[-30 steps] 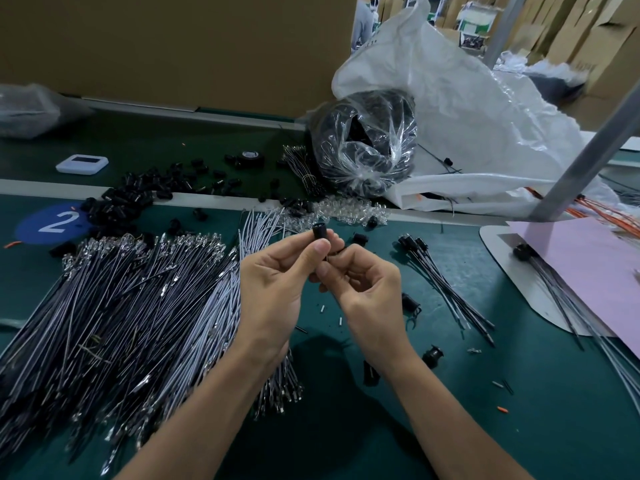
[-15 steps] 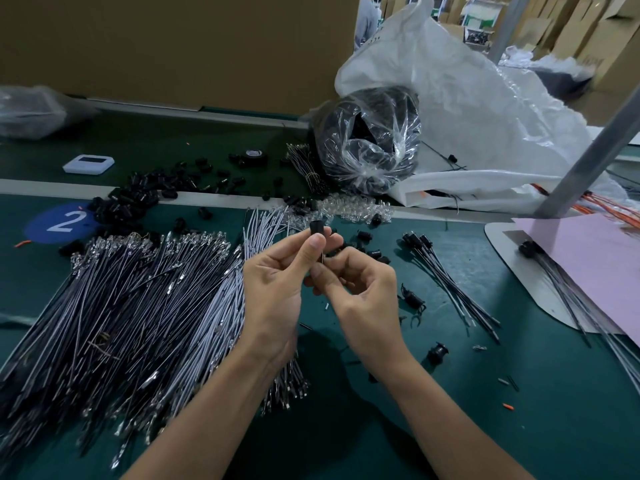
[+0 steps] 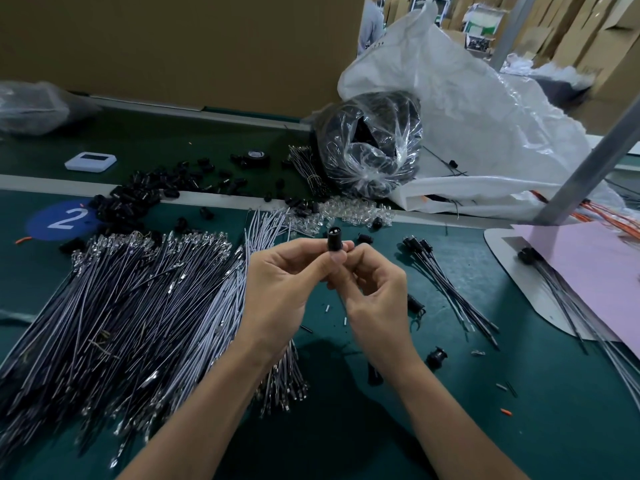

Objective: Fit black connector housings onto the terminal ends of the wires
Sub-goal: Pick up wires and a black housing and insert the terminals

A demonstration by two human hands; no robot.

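The left grip (image 3: 277,289) and the right grip (image 3: 377,299) meet above the middle of the dark green desk (image 3: 450,427), and between their fingertips stands a black cylindrical plastic connector housing (image 3: 334,239), upright, its open end facing up. The left grip pinches the housing's lower part between thumb and forefinger. The right grip closes on it from the right side with curled fingers, its forefinger tip touching the housing. Whatever sits under the housing is hidden by the fingers. Across the left half of the desk lies a broad heap of grey and black wires with bare metal terminals (image 3: 121,306). Towards the far left edge sits a pile of loose black housings (image 3: 138,199), just beside a round blue sticker with a white 2 (image 3: 65,220). Right of the grips lies a small bunch of black wires with housings fitted (image 3: 446,282), near a pink paper sheet (image 3: 588,271) at the right edge.
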